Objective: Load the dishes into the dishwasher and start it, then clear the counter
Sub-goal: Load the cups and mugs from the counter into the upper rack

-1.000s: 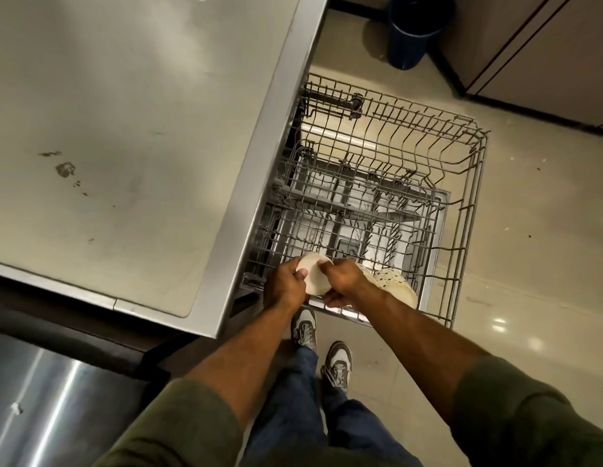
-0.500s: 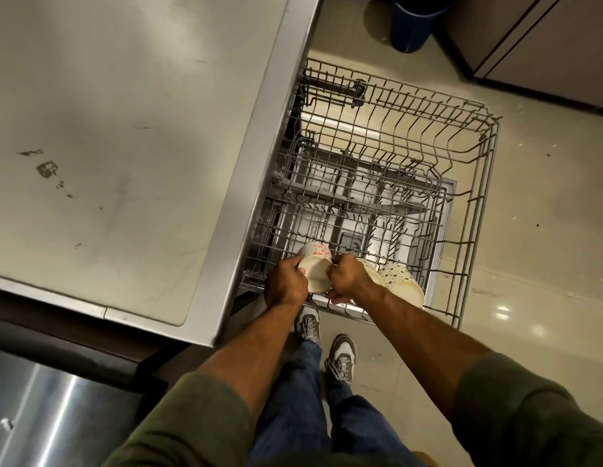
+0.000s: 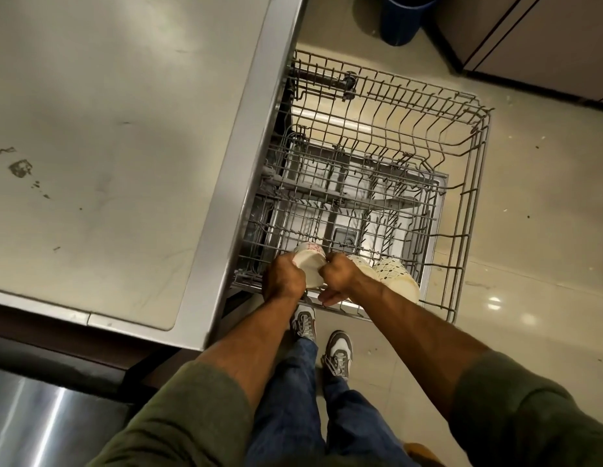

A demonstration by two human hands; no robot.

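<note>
Both hands, left hand (image 3: 282, 277) and right hand (image 3: 337, 277), curl fingers round a cream bowl (image 3: 309, 268) at the upper dishwasher rack (image 3: 468, 230) near corner, just beside two patterned bowls (image 3: 394, 276); likely risk: clinking them or seating crooked on tines.

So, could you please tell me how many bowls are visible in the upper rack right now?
2: one bowl held between both hands at the rack's near edge, and a patterned bowl beside the right hand. More may be hidden behind the hands.

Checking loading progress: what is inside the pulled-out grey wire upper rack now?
In the grey wire upper rack: a cream cup gripped by left hand and right hand, plus two cream patterned bowls. The hands hide whether the cup rests on the wires.
</note>
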